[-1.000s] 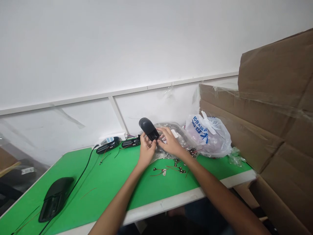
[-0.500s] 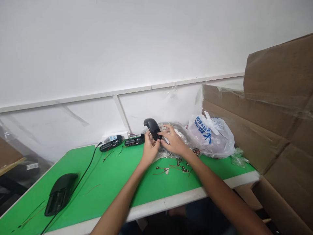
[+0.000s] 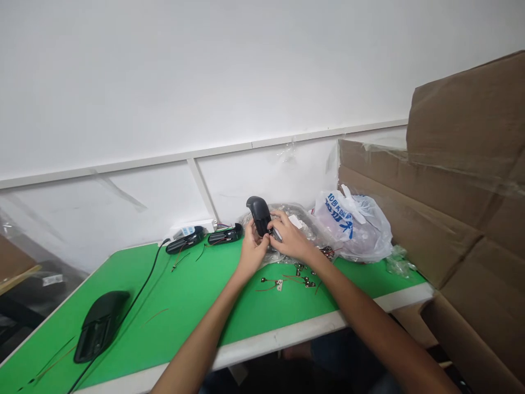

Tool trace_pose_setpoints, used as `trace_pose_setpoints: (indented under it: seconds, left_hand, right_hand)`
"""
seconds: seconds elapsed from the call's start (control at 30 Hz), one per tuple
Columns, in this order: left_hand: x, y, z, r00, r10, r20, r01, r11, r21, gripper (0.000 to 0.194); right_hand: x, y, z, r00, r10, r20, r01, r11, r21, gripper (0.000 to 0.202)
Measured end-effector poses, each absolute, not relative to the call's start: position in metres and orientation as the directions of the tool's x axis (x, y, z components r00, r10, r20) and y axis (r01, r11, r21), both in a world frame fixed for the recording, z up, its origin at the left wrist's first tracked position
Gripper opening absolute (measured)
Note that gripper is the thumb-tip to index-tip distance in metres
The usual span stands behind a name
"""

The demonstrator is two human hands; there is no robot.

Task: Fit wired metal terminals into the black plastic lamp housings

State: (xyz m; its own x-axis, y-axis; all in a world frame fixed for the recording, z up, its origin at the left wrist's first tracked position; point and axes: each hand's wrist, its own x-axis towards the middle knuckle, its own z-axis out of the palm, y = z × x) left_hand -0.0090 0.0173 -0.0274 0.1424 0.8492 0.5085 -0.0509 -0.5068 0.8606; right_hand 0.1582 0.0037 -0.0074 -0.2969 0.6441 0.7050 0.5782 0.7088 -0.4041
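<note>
A black curved plastic housing (image 3: 259, 214) is held upright above the back of the green table, its rounded end at the top. My left hand (image 3: 251, 250) grips it from the left and below, thumb at its lower end. My right hand (image 3: 289, 236) is closed at its lower right side, fingertips pressed against the open recess. Whatever small part may sit between those fingertips is hidden. Just in front of my hands, small metal contact pieces with red wires (image 3: 279, 283) lie on the green tabletop (image 3: 184, 306).
Two black housings (image 3: 185, 239) with wires lie at the back left, by a white power strip (image 3: 192, 227). A larger black housing (image 3: 100, 325) rests front left beside a black cable (image 3: 144, 284). Clear bags (image 3: 303, 216), a white plastic bag (image 3: 356, 230) and cardboard boxes (image 3: 377, 191) stand right.
The housing has turned slightly more upright and shifted a little right in my hands. My right fingers have drawn closer together at its lower end.
</note>
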Motion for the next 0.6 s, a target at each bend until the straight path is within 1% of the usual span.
trace_pose_setpoints:
  seconds: [0.23, 0.4, 0.6]
  left_hand:
    - [-0.007, 0.020, -0.027, 0.070, 0.872, 0.484, -0.107, -0.476, 0.873, 0.064]
    - [-0.009, 0.023, -0.028, 0.060, 0.878, 0.475, -0.141, -0.464, 0.874, 0.064]
    - [-0.012, 0.026, -0.030, 0.043, 0.879, 0.474, -0.183, -0.460, 0.869, 0.065]
  right_hand:
    - [0.159, 0.005, -0.009, -0.275, 0.639, 0.718, 0.569, 0.710, -0.415, 0.017]
    - [0.161, 0.011, -0.012, -0.280, 0.616, 0.736, 0.570, 0.724, -0.389, 0.021]
    - [0.163, 0.015, -0.012, -0.281, 0.595, 0.753, 0.541, 0.747, -0.387, 0.020]
